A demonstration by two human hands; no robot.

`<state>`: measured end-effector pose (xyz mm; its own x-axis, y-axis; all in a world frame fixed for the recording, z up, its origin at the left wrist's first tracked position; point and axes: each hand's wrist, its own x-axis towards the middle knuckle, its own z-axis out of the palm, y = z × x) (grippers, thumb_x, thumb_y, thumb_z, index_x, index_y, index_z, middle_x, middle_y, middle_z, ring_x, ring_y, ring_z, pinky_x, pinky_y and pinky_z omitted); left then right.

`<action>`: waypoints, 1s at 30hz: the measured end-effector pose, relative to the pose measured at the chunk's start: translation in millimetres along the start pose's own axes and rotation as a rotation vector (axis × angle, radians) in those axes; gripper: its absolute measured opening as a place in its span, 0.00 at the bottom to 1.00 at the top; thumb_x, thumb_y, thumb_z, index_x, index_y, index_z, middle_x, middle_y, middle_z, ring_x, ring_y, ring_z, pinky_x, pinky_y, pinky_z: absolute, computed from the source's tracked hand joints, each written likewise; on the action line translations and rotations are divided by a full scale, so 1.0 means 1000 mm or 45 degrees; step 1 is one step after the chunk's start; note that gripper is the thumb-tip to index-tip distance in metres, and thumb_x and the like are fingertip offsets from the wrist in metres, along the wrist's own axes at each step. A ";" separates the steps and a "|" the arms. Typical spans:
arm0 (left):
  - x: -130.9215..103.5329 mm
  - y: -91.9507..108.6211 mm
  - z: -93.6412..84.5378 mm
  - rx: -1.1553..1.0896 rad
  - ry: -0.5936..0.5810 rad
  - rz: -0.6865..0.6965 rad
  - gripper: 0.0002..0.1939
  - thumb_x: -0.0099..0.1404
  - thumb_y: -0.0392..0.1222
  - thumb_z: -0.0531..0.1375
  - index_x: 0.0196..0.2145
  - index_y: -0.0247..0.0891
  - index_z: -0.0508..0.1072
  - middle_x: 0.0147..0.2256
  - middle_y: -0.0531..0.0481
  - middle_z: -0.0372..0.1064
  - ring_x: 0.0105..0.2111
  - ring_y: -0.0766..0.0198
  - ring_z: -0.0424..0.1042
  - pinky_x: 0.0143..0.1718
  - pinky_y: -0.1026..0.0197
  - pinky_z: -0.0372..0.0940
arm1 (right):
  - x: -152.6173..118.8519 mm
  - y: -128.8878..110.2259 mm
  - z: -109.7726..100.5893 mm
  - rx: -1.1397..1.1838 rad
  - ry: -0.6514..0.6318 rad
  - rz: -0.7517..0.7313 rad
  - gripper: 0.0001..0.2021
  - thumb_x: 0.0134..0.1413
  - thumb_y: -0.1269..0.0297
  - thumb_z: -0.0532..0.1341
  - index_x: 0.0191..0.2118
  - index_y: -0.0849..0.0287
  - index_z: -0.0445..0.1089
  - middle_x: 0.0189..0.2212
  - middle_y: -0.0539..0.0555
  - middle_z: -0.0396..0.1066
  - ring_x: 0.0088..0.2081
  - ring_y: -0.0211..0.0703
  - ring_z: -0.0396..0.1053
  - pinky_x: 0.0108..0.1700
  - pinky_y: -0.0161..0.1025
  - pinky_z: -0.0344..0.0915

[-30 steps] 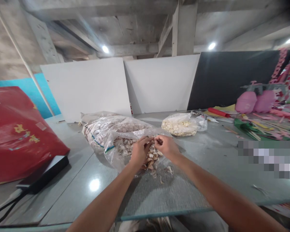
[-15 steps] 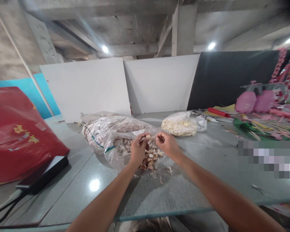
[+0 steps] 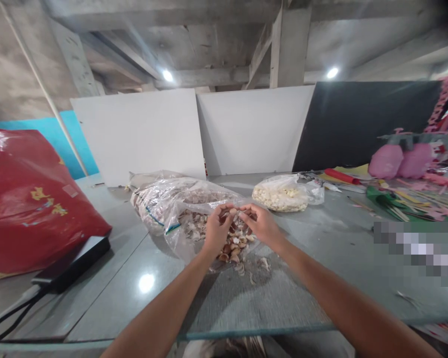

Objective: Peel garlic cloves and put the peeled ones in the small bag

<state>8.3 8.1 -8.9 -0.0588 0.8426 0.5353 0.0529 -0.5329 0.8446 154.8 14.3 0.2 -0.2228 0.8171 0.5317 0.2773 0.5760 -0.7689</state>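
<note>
My left hand [image 3: 218, 227] pinches a garlic clove [image 3: 233, 212] between thumb and fingertips. My right hand [image 3: 260, 222] meets it from the right, its fingers pressed together at the clove; the peel there is too small to make out. Below both hands, unpeeled and peeled garlic cloves [image 3: 232, 248] lie in a heap at the mouth of a clear plastic bag [image 3: 175, 243]. Papery garlic skins [image 3: 194, 226] fill the bag's opening. Behind my right hand sits a smaller clear bag of pale peeled cloves [image 3: 280, 199].
On the left stand a red bag [image 3: 33, 209] and a black box [image 3: 72, 266] with cables. Loose skins [image 3: 263, 264] lie on the grey table [image 3: 283, 298]. Two pink spray bottles [image 3: 386, 161], a red roll [image 3: 341, 176] and green sheets with sticks are at right. White boards [image 3: 254, 129] stand behind.
My right hand has moved left, closing the gap to the clove in my left hand. The whole view has shifted slightly.
</note>
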 end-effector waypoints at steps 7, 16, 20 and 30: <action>-0.003 -0.003 0.000 0.104 -0.058 0.002 0.18 0.56 0.50 0.58 0.38 0.33 0.70 0.27 0.49 0.72 0.19 0.70 0.66 0.21 0.68 0.62 | 0.006 0.007 0.005 0.471 -0.015 0.224 0.16 0.44 0.55 0.61 0.35 0.63 0.69 0.25 0.52 0.71 0.24 0.38 0.70 0.24 0.35 0.68; -0.003 -0.011 0.000 0.172 -0.136 -0.073 0.19 0.54 0.48 0.60 0.41 0.35 0.74 0.29 0.47 0.74 0.19 0.68 0.68 0.21 0.66 0.63 | 0.005 0.012 0.007 0.471 -0.011 0.192 0.10 0.47 0.61 0.59 0.34 0.61 0.65 0.23 0.50 0.70 0.23 0.37 0.69 0.23 0.34 0.69; -0.003 -0.008 0.000 0.212 -0.107 0.007 0.18 0.56 0.48 0.59 0.41 0.36 0.72 0.32 0.47 0.74 0.19 0.68 0.68 0.21 0.66 0.63 | 0.004 0.006 0.006 0.468 -0.047 0.188 0.11 0.48 0.60 0.58 0.36 0.62 0.66 0.25 0.51 0.70 0.23 0.36 0.70 0.23 0.33 0.69; 0.000 -0.005 -0.011 0.745 -0.119 0.240 0.14 0.58 0.46 0.57 0.41 0.42 0.74 0.29 0.50 0.75 0.23 0.65 0.68 0.28 0.65 0.63 | 0.002 0.004 0.006 0.461 -0.058 0.247 0.13 0.48 0.62 0.58 0.39 0.63 0.70 0.26 0.53 0.72 0.26 0.37 0.71 0.24 0.33 0.70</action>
<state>-2.6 10.2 -13.3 0.0913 0.7554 0.6489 0.5930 -0.5647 0.5740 150.3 18.0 -4.3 -0.2422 0.9032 0.3543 -0.0267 0.3588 -0.9330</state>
